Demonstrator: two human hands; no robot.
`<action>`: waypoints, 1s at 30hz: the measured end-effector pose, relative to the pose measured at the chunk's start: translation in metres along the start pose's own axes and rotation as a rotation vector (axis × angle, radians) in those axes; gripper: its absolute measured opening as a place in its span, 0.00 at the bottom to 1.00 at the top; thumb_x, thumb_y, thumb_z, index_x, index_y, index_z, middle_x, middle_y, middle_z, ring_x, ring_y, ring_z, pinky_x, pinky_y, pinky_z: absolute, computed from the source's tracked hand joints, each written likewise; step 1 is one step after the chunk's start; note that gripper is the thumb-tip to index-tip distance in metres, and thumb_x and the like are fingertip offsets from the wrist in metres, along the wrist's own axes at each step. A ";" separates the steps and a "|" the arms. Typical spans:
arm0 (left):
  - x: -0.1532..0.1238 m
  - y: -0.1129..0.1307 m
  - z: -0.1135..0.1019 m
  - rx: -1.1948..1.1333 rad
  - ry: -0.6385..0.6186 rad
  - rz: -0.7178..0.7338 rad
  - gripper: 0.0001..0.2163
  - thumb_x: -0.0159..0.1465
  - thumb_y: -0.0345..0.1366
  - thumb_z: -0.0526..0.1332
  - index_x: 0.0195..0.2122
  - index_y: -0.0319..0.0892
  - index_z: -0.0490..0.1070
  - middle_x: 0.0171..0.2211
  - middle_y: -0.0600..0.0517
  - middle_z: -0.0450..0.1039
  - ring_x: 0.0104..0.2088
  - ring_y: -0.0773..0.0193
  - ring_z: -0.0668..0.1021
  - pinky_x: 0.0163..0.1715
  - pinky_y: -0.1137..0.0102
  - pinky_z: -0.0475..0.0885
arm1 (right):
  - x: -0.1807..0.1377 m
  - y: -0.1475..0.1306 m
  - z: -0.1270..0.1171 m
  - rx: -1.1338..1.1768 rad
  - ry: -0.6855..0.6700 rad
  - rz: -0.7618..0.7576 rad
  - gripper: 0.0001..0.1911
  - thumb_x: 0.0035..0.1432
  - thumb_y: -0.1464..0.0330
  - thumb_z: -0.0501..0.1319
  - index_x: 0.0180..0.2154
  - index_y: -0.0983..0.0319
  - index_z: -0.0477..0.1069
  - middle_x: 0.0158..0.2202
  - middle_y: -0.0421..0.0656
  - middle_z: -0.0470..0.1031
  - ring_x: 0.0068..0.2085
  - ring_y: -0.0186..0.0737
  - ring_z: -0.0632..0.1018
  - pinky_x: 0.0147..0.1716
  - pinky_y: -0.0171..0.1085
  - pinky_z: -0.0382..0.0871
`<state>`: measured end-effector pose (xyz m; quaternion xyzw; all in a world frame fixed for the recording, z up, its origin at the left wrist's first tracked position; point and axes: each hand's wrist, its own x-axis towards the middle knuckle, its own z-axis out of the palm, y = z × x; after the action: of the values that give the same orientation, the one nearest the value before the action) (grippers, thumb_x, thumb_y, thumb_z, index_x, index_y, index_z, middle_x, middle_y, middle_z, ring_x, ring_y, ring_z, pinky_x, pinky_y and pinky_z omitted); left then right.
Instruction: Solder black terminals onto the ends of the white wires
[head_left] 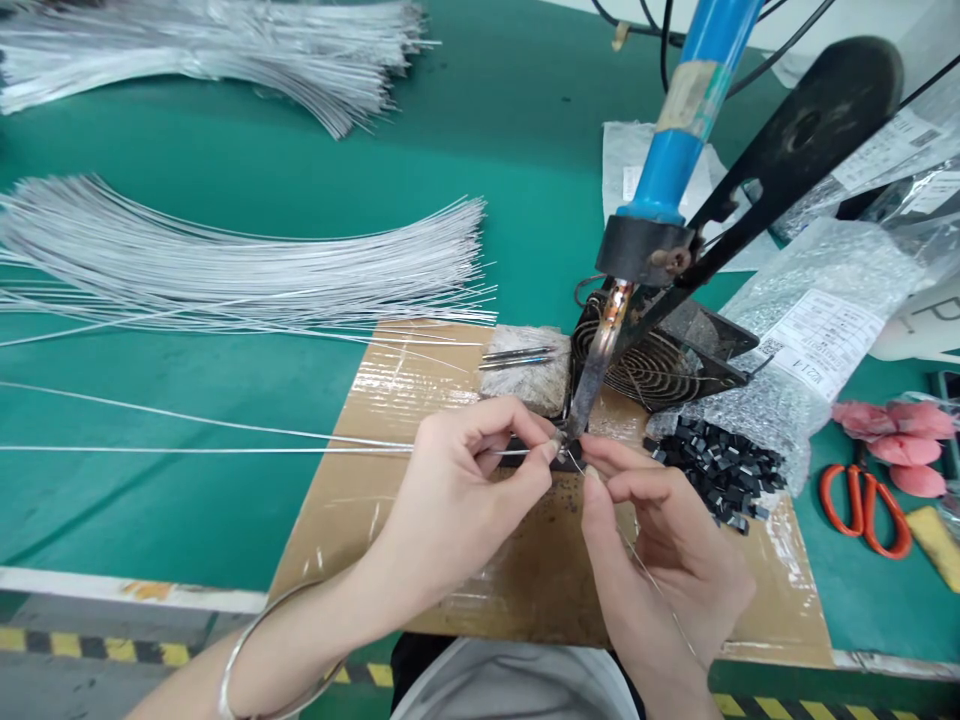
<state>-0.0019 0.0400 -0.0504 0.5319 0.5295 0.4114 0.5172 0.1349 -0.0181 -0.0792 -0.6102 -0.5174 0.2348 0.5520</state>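
My left hand (469, 490) is closed in a pinch around thin white wires (352, 446) that trail off to the left. Its fingertips are right beside the tip of a blue-handled soldering iron (596, 365), which points downward in a black holder arm (757, 195). My right hand (667, 545) pinches a strand of solder wire (651, 572), and the strand's end reaches to the iron's tip. The small part at the wire ends is mostly hidden by my fingers. Beneath both hands lies a sheet of cardboard (345, 530).
Bundles of white wires (247, 255) lie at the left on the green table. Behind the hands are a grey pad (525, 385) and a black fan (667, 350). At right lie small black connectors (720, 470), bubble wrap (795, 330) and orange-handled scissors (862, 510).
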 end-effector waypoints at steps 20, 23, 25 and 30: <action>-0.001 -0.004 0.000 0.002 0.002 -0.024 0.05 0.58 0.31 0.65 0.25 0.41 0.77 0.29 0.52 0.83 0.29 0.65 0.79 0.31 0.72 0.72 | 0.000 -0.001 -0.002 -0.013 -0.024 0.031 0.08 0.65 0.71 0.68 0.32 0.57 0.73 0.45 0.46 0.88 0.47 0.44 0.89 0.47 0.41 0.83; -0.001 -0.007 0.001 0.024 0.019 -0.017 0.05 0.59 0.31 0.65 0.26 0.41 0.77 0.29 0.52 0.83 0.27 0.67 0.77 0.27 0.73 0.69 | -0.001 0.000 -0.001 -0.023 -0.021 0.028 0.08 0.65 0.70 0.68 0.32 0.57 0.73 0.45 0.46 0.88 0.47 0.44 0.89 0.47 0.40 0.83; -0.003 -0.008 0.002 0.046 0.022 -0.019 0.05 0.59 0.32 0.65 0.26 0.42 0.77 0.29 0.52 0.83 0.25 0.67 0.76 0.24 0.73 0.66 | -0.001 0.000 -0.001 -0.025 -0.022 0.021 0.08 0.65 0.70 0.68 0.32 0.58 0.73 0.45 0.46 0.88 0.47 0.44 0.89 0.47 0.40 0.83; -0.006 -0.007 0.001 0.081 0.046 -0.022 0.05 0.58 0.33 0.64 0.25 0.42 0.75 0.30 0.50 0.83 0.29 0.63 0.80 0.25 0.72 0.66 | -0.001 0.002 0.001 -0.024 -0.007 -0.037 0.08 0.65 0.72 0.67 0.33 0.58 0.73 0.44 0.46 0.88 0.46 0.43 0.89 0.46 0.39 0.83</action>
<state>-0.0021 0.0337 -0.0565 0.5370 0.5632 0.3959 0.4876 0.1349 -0.0185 -0.0817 -0.6064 -0.5331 0.2205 0.5472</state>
